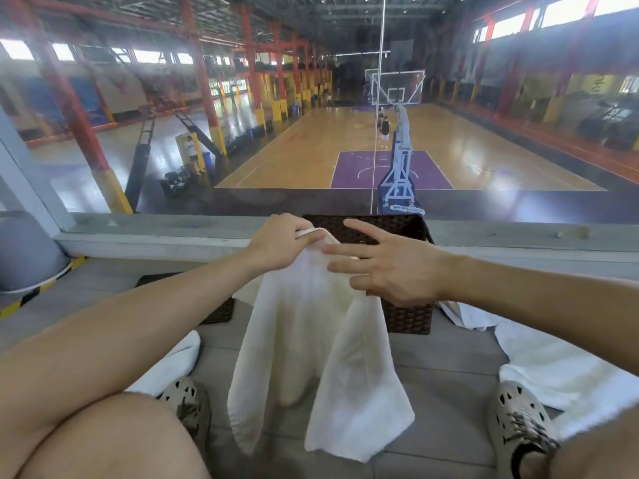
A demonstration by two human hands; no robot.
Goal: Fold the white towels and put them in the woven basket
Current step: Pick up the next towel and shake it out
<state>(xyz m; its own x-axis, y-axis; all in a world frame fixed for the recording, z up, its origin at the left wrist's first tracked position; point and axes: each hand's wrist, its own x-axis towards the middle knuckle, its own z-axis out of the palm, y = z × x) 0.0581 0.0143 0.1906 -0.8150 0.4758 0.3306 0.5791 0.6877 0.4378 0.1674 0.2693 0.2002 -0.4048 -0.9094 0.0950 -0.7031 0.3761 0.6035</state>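
A crumpled white towel (173, 361) lies on the grey tiled floor (442, 368) at the far left, just beside a beige perforated clog (188, 406) on the person's left foot. Behind it a flat dark woven piece (221, 311) rests on the floor, partly hidden by the left forearm.

The left hand (276, 242) is raised in front of the body, its grip clenched on the top corner of a white terry towel (311, 357), fingers curled over the cloth. This towel hangs unfolded between the knees, its lower edge loose and close to the floor, well in front of the dark brown woven basket (408, 316).

The basket stands on the floor against the low window ledge (155, 236), directly behind the hanging towel. Hands and cloth cover most of its opening, so what is inside cannot be told.

The right hand (394, 267) lies against the towel's upper right edge with fingers (363, 231) spread and straight, its grip released; the cloth drapes down from under the palm.

Further right, a heap of loose white towels (553, 368) spreads over the floor, reaching the basket's right side and the second beige clog (518, 420).

Beyond the glass is an indoor basketball court (345, 140).
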